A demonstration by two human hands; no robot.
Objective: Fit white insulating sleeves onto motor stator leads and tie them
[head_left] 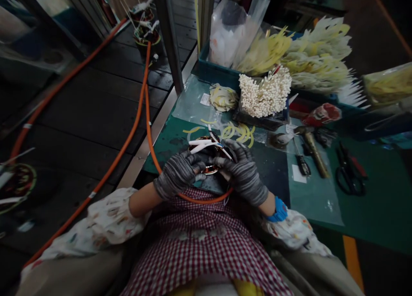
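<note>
A round piece with copper-coloured windings and white sleeved leads is held between both hands at the table's near edge. My left hand, in a grey striped glove, has its fingers closed on the piece's left side. On the right side, my right hand, gloved alike, grips it with curled fingers. The gloves hide much of the piece. Just beyond it lie several curved yellow strips. An orange hose loops below the hands.
White-tipped sticks stand bunched behind the strips, beside a bin of bagged pale and yellow pieces. To the right lie a hammer, a screwdriver and black scissors. More wound pieces sit at the upper left.
</note>
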